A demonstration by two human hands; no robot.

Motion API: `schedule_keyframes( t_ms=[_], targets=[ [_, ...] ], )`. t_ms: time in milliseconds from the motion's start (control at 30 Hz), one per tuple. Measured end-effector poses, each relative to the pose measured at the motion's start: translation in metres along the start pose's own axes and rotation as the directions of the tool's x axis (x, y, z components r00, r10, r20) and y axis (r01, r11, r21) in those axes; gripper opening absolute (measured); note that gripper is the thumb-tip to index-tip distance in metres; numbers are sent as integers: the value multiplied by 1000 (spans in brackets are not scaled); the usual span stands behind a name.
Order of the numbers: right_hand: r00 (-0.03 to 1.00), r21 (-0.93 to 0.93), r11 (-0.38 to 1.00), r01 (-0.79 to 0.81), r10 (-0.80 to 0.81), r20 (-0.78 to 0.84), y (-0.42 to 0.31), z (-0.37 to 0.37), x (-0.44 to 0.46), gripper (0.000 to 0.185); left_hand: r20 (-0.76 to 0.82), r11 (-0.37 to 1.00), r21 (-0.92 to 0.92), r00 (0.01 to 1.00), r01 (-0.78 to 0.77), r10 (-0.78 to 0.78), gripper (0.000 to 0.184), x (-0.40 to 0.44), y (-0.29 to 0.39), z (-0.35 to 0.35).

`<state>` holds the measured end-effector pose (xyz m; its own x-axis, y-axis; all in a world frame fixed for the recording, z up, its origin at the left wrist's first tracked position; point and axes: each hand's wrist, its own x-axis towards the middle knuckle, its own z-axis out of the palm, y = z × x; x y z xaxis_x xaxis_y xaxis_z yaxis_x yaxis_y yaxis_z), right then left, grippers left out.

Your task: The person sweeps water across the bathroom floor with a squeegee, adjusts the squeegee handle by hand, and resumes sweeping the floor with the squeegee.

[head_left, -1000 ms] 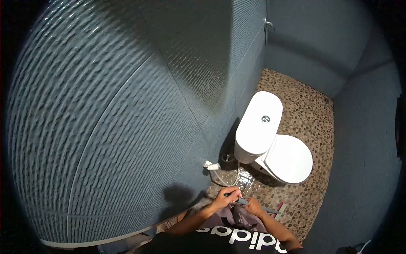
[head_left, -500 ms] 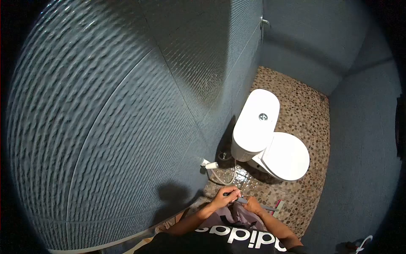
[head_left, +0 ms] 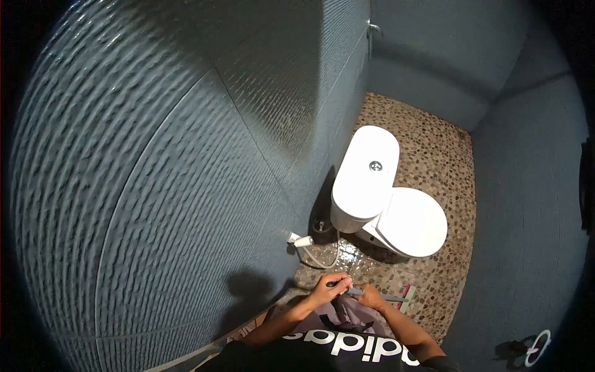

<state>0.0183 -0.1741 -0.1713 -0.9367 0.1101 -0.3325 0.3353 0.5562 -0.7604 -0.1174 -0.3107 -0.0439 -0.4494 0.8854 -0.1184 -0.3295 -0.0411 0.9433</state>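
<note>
The handle [head_left: 356,291] looks like smooth, matt plastic; the toilet [head_left: 412,222], glossy ceramic; its flush button [head_left: 375,166], shiny metal. The wall [head_left: 173,186] is rough-ribbed, the floor [head_left: 434,149] pebbled.

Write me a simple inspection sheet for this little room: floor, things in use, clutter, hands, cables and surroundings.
Surface: pebble-patterned floor; glossy patch, apparently wet, near the toilet.
Job's things: grey-handled tool with a pink-and-pale head; whether the head touches the floor is unclear.
Clutter: dark container beside the toilet; contents unclear.
Grippers: bare left hand and right hand, both closed around the tool's handle.
Cables: nothing seen; only a pale hose below a white wall fitting.
Surroundings: ridged grey wall at left, smoother grey wall at right.
</note>
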Motion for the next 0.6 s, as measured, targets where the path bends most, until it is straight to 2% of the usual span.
schedule_keyframes(
  t_ms=[233, 400, 600],
  targets=[
    [999, -41, 998, 38, -37, 19, 3, 2, 1, 21, 31, 999, 44, 1000, -1, 0, 23, -2, 2, -3],
    [995, 40, 998, -54, 50, 85, 0, -1, 0, 24, 23, 998, 54, 1000, -12, 10, 23, -1, 7, 0],
    [998, -19, 999, -43, 44, 46, -1, -3, 0, 26, 20, 999, 53, 1000, -1, -1, 24, 0, 10, 1]
  ],
)
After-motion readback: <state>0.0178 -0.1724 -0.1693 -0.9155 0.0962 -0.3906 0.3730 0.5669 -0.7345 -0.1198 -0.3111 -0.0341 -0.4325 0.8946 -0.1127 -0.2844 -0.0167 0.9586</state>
